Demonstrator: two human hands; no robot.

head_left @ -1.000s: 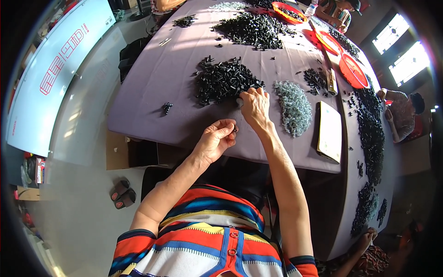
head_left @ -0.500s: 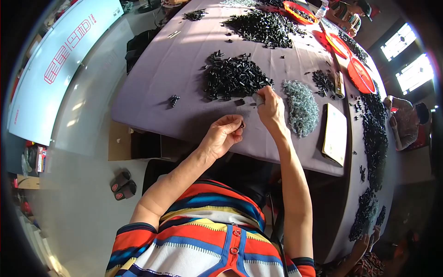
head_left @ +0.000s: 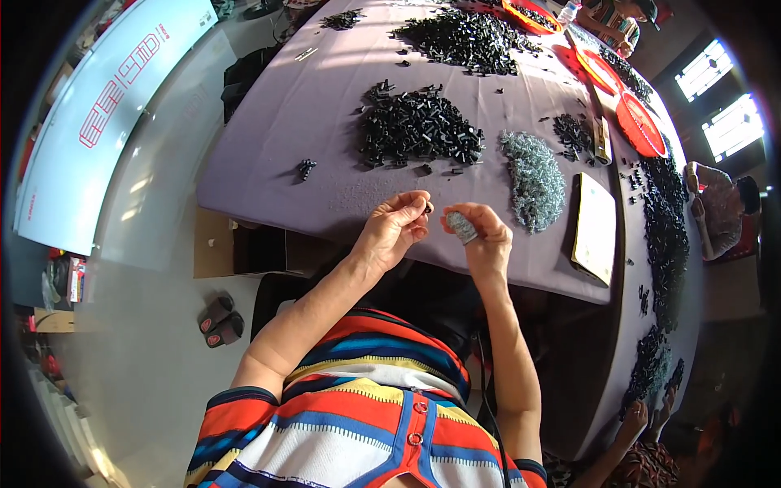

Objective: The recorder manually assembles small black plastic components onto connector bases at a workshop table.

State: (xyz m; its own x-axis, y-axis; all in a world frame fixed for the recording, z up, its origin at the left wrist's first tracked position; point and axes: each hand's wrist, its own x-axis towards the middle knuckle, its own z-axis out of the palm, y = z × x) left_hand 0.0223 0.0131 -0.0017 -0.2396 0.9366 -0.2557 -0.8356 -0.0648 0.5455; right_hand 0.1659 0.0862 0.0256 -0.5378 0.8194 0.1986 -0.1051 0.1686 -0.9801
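Over the table's near edge, my left hand [head_left: 388,233] pinches a small black part [head_left: 428,209] between thumb and fingertips. Close beside it on the right, my right hand [head_left: 490,241] is closed round a small grey speckled piece [head_left: 461,227], whose kind I cannot make out. The thumb and fingertips of that hand point toward the black part, and a small gap shows between the two hands. Beyond them lies a heap of short black tubular parts [head_left: 419,126]. Right of it spreads a heap of small clear-grey pieces [head_left: 534,183].
A cream flat pad or booklet [head_left: 593,228] lies at the table's right edge. Farther off are a larger black heap [head_left: 464,41] and red baskets [head_left: 640,124]. Several loose black parts [head_left: 306,168] sit at left. Other people work along the right side. Slippers [head_left: 220,320] are on the floor.
My right hand has drawn back from the near edge of the black heap to beside my left hand, with the grey piece in it. My left hand has stayed almost in place.
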